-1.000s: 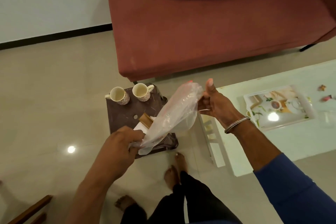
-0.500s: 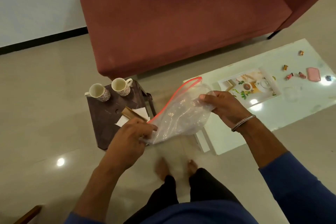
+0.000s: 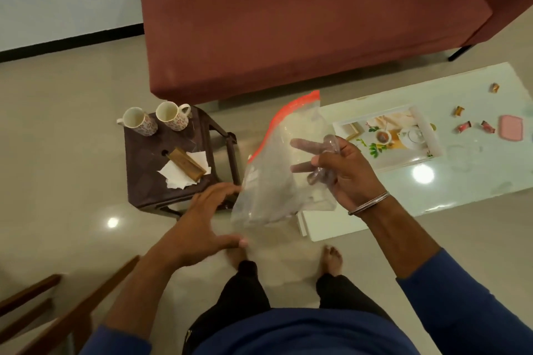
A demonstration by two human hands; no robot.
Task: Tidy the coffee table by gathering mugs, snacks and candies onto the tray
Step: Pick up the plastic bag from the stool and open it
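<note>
A person stands barefoot on a tiled floor. The left hand (image 3: pixel 202 228) is spread open with straight fingers just beside the lower left edge of a clear zip bag (image 3: pixel 277 170) with a red seal strip; whether it touches is unclear. The right hand (image 3: pixel 343 173) has its fingers (image 3: pixel 302 144) inside the bag, seen through the plastic, holding it up. Left, a dark stool (image 3: pixel 150 181) carries two floral mugs (image 3: pixel 157 121). Right, the white bench (image 3: pixel 432 199) holds a picture-printed tray (image 3: pixel 424 127) and, beyond it, wrapped candies (image 3: pixel 465 127). No writing is readable.
</note>
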